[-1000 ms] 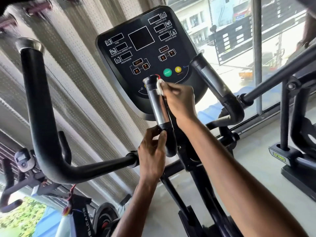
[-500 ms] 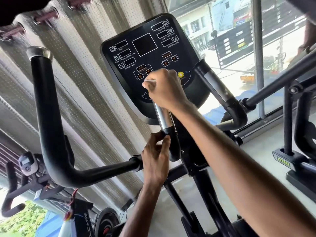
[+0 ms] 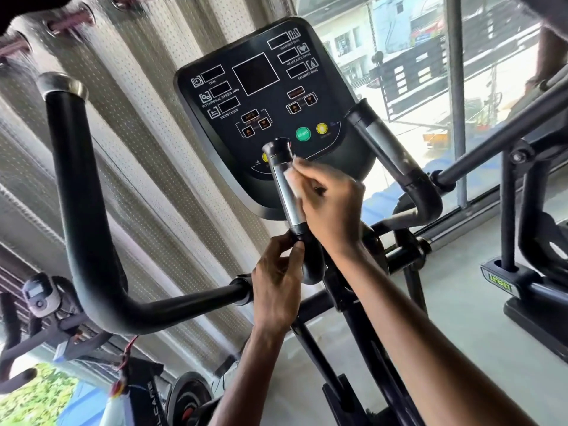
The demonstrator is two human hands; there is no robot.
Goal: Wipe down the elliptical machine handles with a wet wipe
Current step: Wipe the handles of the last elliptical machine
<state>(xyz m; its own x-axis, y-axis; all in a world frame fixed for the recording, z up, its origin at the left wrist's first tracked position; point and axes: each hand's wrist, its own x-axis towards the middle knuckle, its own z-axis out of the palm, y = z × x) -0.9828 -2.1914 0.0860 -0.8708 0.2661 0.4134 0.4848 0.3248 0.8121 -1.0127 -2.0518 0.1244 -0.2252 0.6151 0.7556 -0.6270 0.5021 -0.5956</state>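
Head view: right hand pinches wipe against handle.

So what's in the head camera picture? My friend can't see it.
A person's right hand holds a white wet wipe against the silver handle of an elliptical machine, while the left hand pinches the handle's black lower end. Behind is the console with a green button.
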